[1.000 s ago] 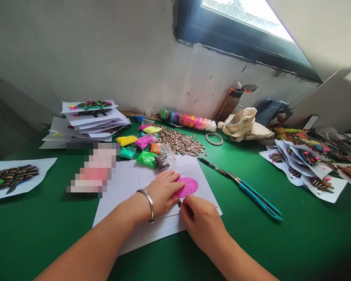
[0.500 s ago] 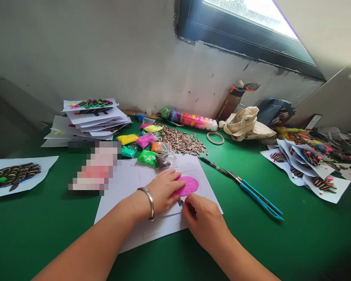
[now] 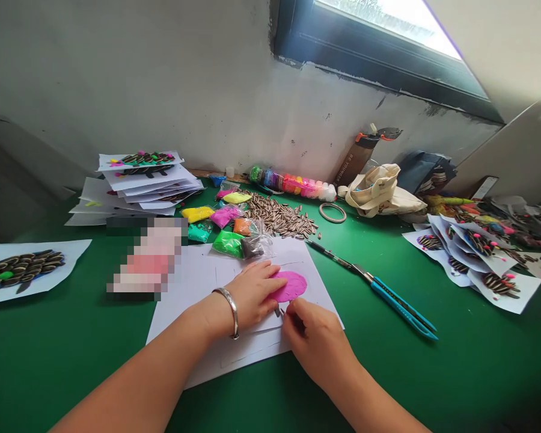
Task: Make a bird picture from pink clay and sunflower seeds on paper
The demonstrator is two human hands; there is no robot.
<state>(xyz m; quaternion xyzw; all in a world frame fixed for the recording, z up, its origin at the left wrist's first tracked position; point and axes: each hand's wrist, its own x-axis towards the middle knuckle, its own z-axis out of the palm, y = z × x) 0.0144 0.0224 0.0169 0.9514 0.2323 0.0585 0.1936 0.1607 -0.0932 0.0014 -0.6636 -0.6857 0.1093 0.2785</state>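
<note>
A flat pink clay oval (image 3: 290,286) lies on white paper (image 3: 193,288) in front of me. My left hand (image 3: 252,294) rests open on the paper, its fingertips touching the oval's left edge. A silver bangle (image 3: 229,311) circles that wrist. Just below the oval, a small dark strip (image 3: 277,312) lies between my two hands. My right hand (image 3: 313,331) is closed in a pinch beside the strip, by the oval's lower edge. Whatever its fingertips hold is too small and covered to name.
Bags of coloured clay (image 3: 228,243) and a pile of sunflower seeds (image 3: 282,218) lie beyond the paper. A blue-handled craft knife (image 3: 401,305) and a tape roll (image 3: 332,212) are to the right. Seed pictures are stacked left (image 3: 148,186) and right (image 3: 478,249). A bottle (image 3: 354,157) leans behind.
Both hands stay in nearly the same place. The fingertips of my right hand have shifted very slightly by the dark strip. The small shift of the whole scene looks like camera motion.
</note>
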